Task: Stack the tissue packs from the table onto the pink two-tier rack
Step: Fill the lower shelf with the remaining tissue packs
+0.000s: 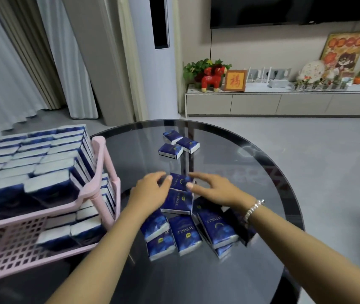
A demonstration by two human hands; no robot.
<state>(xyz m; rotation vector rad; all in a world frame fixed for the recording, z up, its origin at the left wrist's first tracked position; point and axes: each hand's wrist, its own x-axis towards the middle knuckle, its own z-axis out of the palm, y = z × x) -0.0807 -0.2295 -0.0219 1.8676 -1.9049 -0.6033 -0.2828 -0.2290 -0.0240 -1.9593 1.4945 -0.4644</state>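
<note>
Both hands meet over one dark blue tissue pack (180, 182) on the round glass counter (251, 163): the left hand (150, 189) pinches its left edge with curled fingers, the right hand (213, 188) touches its right edge, fingers fairly straight. More packs (188, 233) lie just nearer, three others (178, 144) farther off. At left, the pink two-tier rack (100, 189) is packed on top.

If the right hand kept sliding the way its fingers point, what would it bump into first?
Probably the left hand. The right hand points left across the pack that both are touching, though depth is hard to judge.
</note>
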